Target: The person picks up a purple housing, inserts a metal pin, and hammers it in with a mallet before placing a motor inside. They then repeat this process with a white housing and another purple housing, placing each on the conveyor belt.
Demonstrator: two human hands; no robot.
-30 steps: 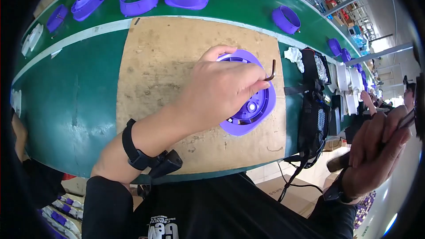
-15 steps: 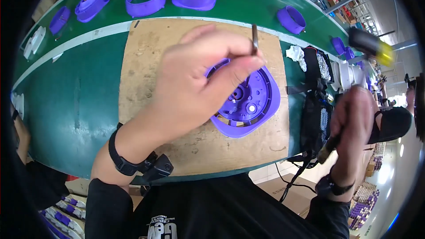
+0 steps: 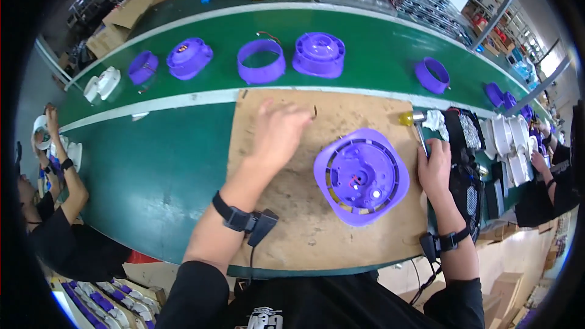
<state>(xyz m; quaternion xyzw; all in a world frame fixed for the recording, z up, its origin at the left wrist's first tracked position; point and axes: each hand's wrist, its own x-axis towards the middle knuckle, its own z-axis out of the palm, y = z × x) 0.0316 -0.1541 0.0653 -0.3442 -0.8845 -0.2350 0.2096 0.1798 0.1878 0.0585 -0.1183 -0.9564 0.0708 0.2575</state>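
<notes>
A purple plastic housing [image 3: 397, 152], round inside with a rounded outer rim, lies on the brown board with its ribbed inside facing up. A small red piece shows near its centre. To its upper left is my left hand [image 3: 281, 131], closed and slightly blurred, with the end of a thin dark metal rod [image 3: 315, 111] showing at the fingertips. At the board's right edge my right hand [image 3: 435, 167] is closed round the handle of a hammer [image 3: 417, 118], whose head has a yellow face and rests by the upper right corner.
A green conveyor [image 3: 365, 36] runs behind, carrying purple rings [image 3: 261, 76], purple housings [image 3: 319, 61] and white parts [image 3: 103, 84]. Right of the board lie a white crumpled cloth [image 3: 435, 122], a black bag [image 3: 466, 189] and white parts [image 3: 509, 137]. Other people work at both sides.
My right hand has come down from its raised place, bringing the hammer to the board's right edge. My left hand has moved left, off the housing, with the rod. The view has shifted.
</notes>
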